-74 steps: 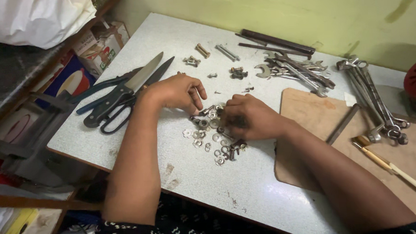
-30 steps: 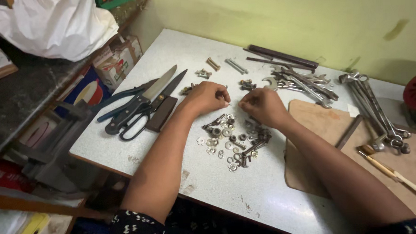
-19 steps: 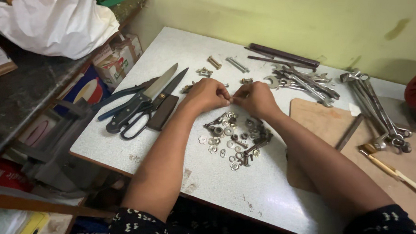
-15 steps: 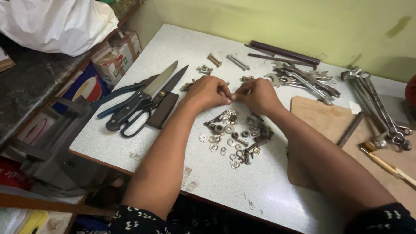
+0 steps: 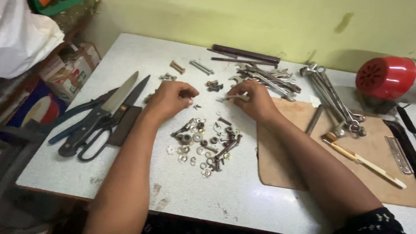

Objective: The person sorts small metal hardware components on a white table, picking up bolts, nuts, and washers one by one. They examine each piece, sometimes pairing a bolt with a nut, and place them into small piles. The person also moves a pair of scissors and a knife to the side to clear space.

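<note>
Head view, near to far. Toward the near edge of the surface (image 5: 249, 202) lies a scatter of washers, nuts and small bolts (image 5: 204, 147), spread between the two forearms and just nearer than both hands. Beyond it, the left hand (image 5: 170, 99) is curled, fingertips pinched together; what it grips, if anything, is too small to tell. A tiny loose screw (image 5: 197, 106) lies just beside those fingertips. The right hand (image 5: 251, 100) pinches a small bolt (image 5: 227, 99) whose long axis runs roughly parallel to the near edge, its free end pointing at the left hand; the two hands are near but apart, the bolt spanning part of the gap. Large shears (image 5: 100, 118) lie toward the left edge, a wooden board (image 5: 373, 147) toward the right. A row of spanners (image 5: 267, 77) lies along the far edge.
</note>
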